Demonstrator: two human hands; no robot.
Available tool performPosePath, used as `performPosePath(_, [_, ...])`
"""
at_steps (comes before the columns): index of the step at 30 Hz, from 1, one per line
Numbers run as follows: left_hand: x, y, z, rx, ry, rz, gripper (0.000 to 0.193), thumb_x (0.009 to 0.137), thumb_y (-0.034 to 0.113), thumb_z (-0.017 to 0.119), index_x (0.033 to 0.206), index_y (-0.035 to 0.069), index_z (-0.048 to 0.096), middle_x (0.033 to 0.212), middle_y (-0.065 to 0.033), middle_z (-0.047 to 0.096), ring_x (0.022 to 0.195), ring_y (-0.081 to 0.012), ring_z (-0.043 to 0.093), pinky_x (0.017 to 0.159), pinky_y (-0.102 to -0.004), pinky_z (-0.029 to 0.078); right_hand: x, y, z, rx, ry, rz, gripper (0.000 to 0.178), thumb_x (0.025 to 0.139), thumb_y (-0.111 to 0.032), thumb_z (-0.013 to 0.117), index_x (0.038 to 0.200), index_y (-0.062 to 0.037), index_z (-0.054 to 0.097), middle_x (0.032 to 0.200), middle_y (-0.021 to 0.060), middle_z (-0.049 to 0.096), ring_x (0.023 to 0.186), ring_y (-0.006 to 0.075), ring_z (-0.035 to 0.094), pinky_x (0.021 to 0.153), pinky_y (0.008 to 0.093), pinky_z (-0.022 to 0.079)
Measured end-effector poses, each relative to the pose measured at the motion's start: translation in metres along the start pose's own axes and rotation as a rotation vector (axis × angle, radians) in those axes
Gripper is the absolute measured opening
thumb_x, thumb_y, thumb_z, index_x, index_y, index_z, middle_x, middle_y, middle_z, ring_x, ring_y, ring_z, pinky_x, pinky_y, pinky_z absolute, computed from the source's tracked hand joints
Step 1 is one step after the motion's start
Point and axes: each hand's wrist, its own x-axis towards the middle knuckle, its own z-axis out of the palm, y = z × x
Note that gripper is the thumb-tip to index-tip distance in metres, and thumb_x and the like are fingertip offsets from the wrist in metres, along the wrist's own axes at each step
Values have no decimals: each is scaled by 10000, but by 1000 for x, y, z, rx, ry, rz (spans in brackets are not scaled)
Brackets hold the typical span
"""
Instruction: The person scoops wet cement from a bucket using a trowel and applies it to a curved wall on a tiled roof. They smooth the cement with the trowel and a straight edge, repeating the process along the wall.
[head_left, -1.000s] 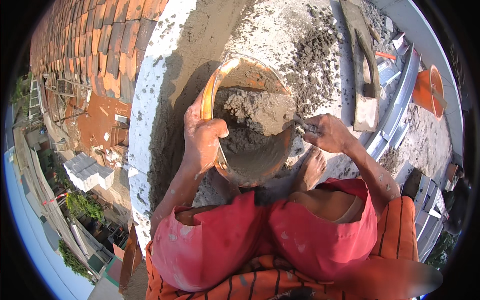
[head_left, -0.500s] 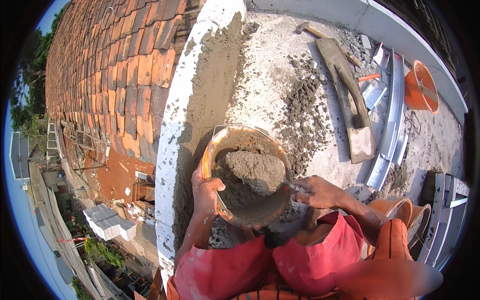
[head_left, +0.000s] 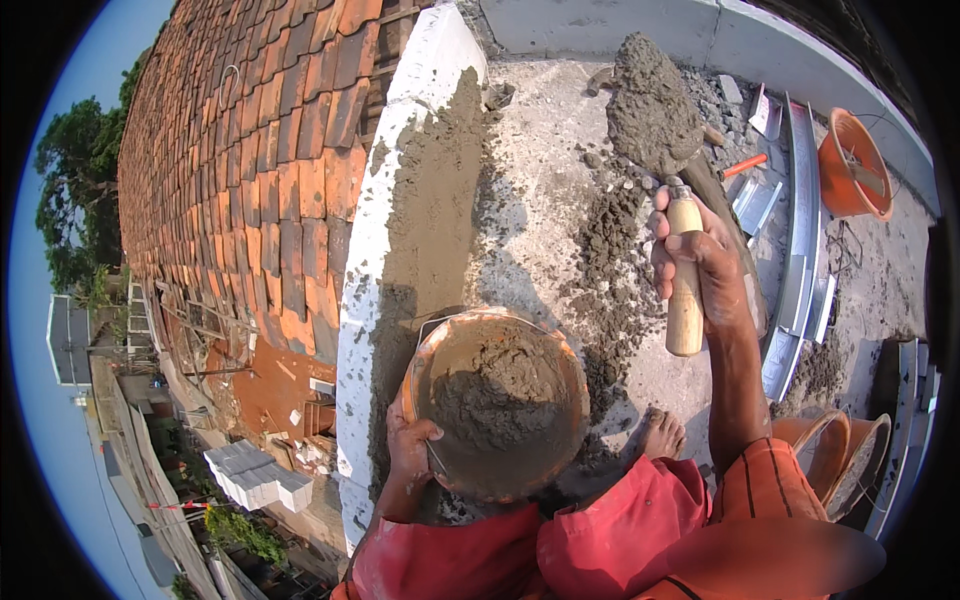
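Observation:
My left hand (head_left: 410, 445) grips the rim of an orange bucket (head_left: 578, 372), thumb over the edge. Grey wet mortar (head_left: 505, 400) lies inside it. Out to the right, my right hand (head_left: 715, 255) is wrapped round the wooden handle (head_left: 685, 290) of a trowel. A big heap of mortar (head_left: 655, 105) covers the trowel's blade, which is hidden beneath it. Left of the bucket, a smoothed mortar band (head_left: 440, 210) runs along the inside of a white wall edge (head_left: 365, 350).
Mortar crumbs (head_left: 610, 300) litter the concrete floor. A wooden float (head_left: 745, 260) lies partly behind my right hand. Beyond are metal channels (head_left: 800, 240), an orange-handled tool (head_left: 745, 165) and another orange bucket (head_left: 855, 165). Past the wall edge, tiled roofing (head_left: 250, 170) drops to lower ground.
The loaded trowel has come up out of the bucket and swung forward and right in my right hand. My left hand keeps hold of the bucket, which sits lower in view.

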Motion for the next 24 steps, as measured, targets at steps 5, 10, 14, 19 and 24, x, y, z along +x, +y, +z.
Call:
performPosePath(5, [-18,-13,-24,77,-4,36,757,551,-46,482,1309,-38,464,1138,-106,583,969,-179,571,845,-260,450,95,-10,18,-428,530,-621,393,761,-102,570,1116,30,463,891,104,556,682,190,581,599,325,490])
performPosePath(10, [-13,-10,-9,139,2,38,742,550,-19,504,1291,-45,474,1121,-103,591,972,-176,572,854,-271,455,199,56,30,-610,1017,-646,431,794,-102,551,1163,58,399,967,285,572,905,441,578,815,506,436])
performPosePath(14, [-18,-16,-12,59,21,16,752,539,-26,506,1290,-51,472,1134,-107,591,970,-178,579,848,-275,461,165,156,64,-1274,5,-21,638,851,-239,561,1390,-29,294,1187,266,552,919,415,612,775,474,509])
performPosePath(19, [-23,-18,-20,-8,96,26,806,520,-23,499,1324,-47,451,1176,-109,579,996,-170,581,817,-247,469,-4,155,15,-1071,-349,-296,402,814,-205,588,1182,-84,483,972,180,603,848,386,612,705,458,495])
performPosePath(24, [-5,12,27,108,-25,70,789,550,-42,458,1339,-31,449,1177,-59,560,932,-90,548,710,-177,422,-53,30,-14,-1532,-550,105,251,835,-245,590,1011,-68,613,755,182,610,761,388,618,686,466,482])
